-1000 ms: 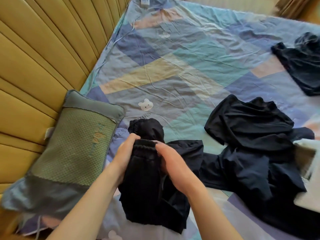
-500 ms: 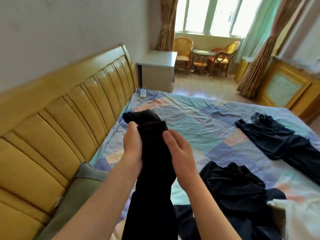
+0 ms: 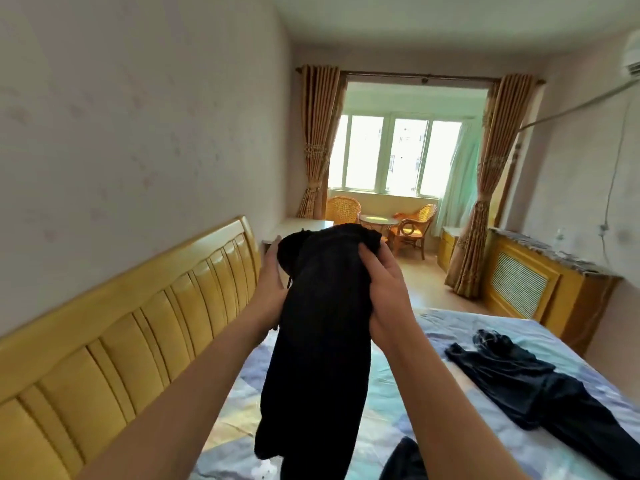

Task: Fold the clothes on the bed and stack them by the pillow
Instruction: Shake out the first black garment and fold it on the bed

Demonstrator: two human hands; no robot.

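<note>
A black garment [image 3: 322, 341] with a drawstring waistband hangs in the air in front of me, lifted high above the bed [image 3: 436, 393]. My left hand [image 3: 272, 282] holds its left side near the top and my right hand [image 3: 384, 296] grips its right side. The lower part dangles down past the frame's bottom edge. Another dark garment [image 3: 526, 379] lies spread on the patchwork bedspread at the right. A third dark piece [image 3: 405, 460] peeks in at the bottom. The pillow is out of view.
The yellow padded headboard [image 3: 138, 341] runs along the left. Beyond the bed stand a white bedside cabinet [image 3: 304, 225], wicker chairs [image 3: 414, 226] with a small round table, curtains, a window and a radiator cover [image 3: 533, 282] at the right wall.
Both hands have raised the black garment from the bed near the pillow up to chest height. My view has tilted upward, so the pillow dropped out of sight.
</note>
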